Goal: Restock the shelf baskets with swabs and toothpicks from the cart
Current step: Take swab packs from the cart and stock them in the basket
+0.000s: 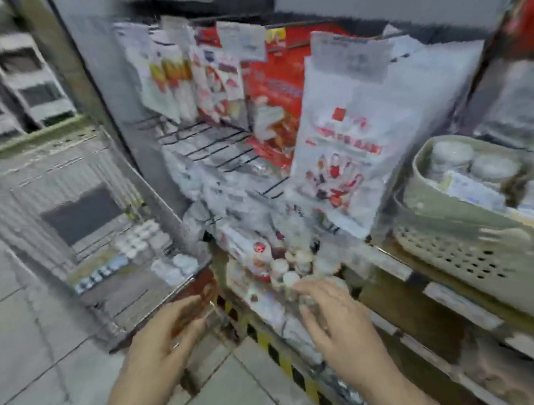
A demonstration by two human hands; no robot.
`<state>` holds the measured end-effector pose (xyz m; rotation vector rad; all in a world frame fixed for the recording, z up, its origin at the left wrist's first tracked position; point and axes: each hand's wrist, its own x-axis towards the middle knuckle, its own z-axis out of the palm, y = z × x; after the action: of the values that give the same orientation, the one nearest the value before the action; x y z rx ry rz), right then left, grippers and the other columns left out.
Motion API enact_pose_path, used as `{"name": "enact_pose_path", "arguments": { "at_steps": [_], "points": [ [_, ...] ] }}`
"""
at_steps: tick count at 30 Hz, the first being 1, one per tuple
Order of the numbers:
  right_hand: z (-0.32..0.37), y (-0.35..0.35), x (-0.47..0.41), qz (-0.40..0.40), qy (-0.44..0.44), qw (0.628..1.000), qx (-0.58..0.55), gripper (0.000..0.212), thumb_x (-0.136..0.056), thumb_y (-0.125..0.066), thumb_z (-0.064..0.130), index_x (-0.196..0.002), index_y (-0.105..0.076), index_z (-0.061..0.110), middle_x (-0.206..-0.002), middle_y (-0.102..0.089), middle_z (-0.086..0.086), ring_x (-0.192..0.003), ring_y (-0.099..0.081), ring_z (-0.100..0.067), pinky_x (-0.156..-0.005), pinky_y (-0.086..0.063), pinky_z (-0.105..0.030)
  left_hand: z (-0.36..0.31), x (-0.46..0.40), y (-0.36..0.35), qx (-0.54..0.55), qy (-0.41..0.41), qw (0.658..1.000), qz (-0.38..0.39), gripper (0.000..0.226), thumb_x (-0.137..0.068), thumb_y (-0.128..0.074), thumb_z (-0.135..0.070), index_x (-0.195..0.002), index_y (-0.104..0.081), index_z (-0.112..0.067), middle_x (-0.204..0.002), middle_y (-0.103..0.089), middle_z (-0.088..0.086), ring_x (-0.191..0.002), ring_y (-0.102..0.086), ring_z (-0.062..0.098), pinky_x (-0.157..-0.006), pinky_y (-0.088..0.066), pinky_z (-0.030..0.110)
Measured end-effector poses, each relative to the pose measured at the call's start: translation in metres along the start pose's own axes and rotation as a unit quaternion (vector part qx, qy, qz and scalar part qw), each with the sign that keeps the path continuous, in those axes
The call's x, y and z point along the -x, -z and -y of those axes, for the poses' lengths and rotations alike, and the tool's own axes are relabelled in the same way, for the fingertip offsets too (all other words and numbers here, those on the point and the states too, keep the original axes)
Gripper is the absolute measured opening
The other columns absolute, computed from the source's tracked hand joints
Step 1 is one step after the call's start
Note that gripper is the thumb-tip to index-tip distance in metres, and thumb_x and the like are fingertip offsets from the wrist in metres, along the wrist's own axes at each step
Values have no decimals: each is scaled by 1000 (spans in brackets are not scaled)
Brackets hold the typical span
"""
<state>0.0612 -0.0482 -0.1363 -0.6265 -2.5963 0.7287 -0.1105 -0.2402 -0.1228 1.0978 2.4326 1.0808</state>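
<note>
I logged left hand holding one red packet, right hand spread over blurred jars; one green basket on the shelf, tiled floor.

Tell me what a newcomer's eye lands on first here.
Most striking is the large white packet with red print hanging mid-frame over the wire shelf. Right of it sits a pale green basket holding round tubs. Below, the left hand and right hand reach toward small containers.
</note>
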Motion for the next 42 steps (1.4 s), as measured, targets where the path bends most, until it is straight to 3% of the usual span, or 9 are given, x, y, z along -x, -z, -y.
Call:
{"name": "enact_pose_path", "arguments": {
  "at_steps": [4,8,12,16,22,25,33,38,42],
  "points": [
    [57,-78,-34,123,42,990,-46,25,-99,-45,27,-122,-54,27,-120,-53,15,-114,-45,-2,-85,-29,-5,77,45,54,-2,147,988,-47,18,-88,-60,-37,-103,-56,-45,-112,-64,-13,-104,-61,8,-93,-48,38],
    [110,-138,-60,191,78,976,-66,24,-96,-47,27,-118,-57,26,-111,-56,15,-105,-50,-5,-87,-38,-19,138,76,91,-6,234,969,-78,23,-89,-63,-24,-109,-58,-32,-114,-64,-9,-103,-60,7,-90,-47,32],
    [140,-177,-83,243,79,964,-73,23,-98,-46,26,-120,-55,27,-106,-47,22,-105,-47,-1,-88,-38,-17,185,76,113,-8,279,958,-66,25,-88,-64,-20,-108,-57,-32,-112,-64,-11,-101,-61,6,-82,-44,24],
    [136,-206,-112,279,27,958,-59,24,-98,-46,28,-121,-54,30,-112,-49,22,-103,-45,4,-84,-34,-8,215,39,119,-9,287,957,-49,30,-90,-61,-21,-120,-59,-25,-116,-61,-10,-107,-58,7,-89,-44,25],
    [121,-254,-189,299,-25,954,-29,22,-94,-49,24,-114,-58,27,-107,-61,12,-98,-56,-7,-82,-45,-21,242,-62,134,-49,255,966,-5,39,-95,-51,-32,-133,-48,-28,-131,-52,-15,-118,-50,4,-101,-39,23],
    [121,-272,-229,295,-59,953,-29,20,-93,-51,19,-111,-58,24,-99,-60,10,-95,-58,-12,-78,-45,-26,261,-108,151,-66,234,970,24,40,-95,-50,-35,-134,-47,-29,-133,-52,-13,-116,-51,5,-98,-41,24],
    [144,-339,-311,322,-98,941,-40,26,-98,-48,23,-122,-56,19,-116,-59,4,-92,-52,-4,-76,-39,-19,346,-168,213,-64,278,958,31,38,-94,-54,-33,-131,-53,-23,-128,-58,-7,-112,-53,7,-90,-41,22],
    [132,-384,-350,293,-232,922,-102,19,-97,-50,19,-114,-59,20,-106,-59,12,-101,-57,-6,-84,-45,-20,418,-217,258,-67,298,951,54,30,-92,-58,-29,-120,-59,-22,-115,-65,-6,-103,-57,9,-88,-45,28],
    [125,-427,-376,287,-313,899,-110,12,-97,-51,16,-105,-57,22,-96,-57,13,-93,-55,-8,-67,-35,-7,467,-284,274,-111,233,958,122,34,-94,-54,-29,-126,-56,-22,-119,-62,-6,-107,-57,11,-85,-43,26]
  ]
}}
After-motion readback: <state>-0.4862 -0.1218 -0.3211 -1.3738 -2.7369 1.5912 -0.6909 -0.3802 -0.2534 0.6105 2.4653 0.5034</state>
